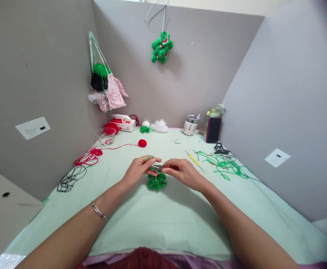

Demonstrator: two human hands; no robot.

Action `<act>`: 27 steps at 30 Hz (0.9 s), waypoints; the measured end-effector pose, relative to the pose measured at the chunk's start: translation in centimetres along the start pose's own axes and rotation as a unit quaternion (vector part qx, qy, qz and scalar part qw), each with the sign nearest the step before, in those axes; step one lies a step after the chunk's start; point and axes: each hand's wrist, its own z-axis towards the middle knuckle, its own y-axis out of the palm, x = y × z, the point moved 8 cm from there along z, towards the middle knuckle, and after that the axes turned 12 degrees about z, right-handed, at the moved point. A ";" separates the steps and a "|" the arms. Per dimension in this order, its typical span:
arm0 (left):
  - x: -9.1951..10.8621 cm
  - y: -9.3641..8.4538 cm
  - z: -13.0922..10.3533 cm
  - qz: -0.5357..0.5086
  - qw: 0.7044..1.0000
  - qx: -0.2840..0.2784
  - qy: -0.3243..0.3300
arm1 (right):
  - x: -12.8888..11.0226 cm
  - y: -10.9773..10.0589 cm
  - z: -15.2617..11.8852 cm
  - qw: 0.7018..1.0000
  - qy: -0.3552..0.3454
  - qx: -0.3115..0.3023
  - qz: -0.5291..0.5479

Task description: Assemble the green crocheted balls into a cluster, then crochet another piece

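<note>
Ctr of frame: L hand (140,167), grip pinched on knobbly green crocheted yarn piece (157,183), low ctr, over pale green cloth-covered counter (163,220) (can't tell if touching). R hand (183,172), grip closed round small silver metal scissors (159,167), blades nr L fingertips. Ctr-right: slim yellow-handled metal hook (194,160), beside loose green yarn strands (227,163). Left of ctr: small round red yarn ball (142,143).
</note>
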 end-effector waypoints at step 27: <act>0.8 -0.9 -0.5 -0.110 0.993 0.050 -0.014 | -0.6 0.7 -0.1 0.996 -0.056 0.054 0.037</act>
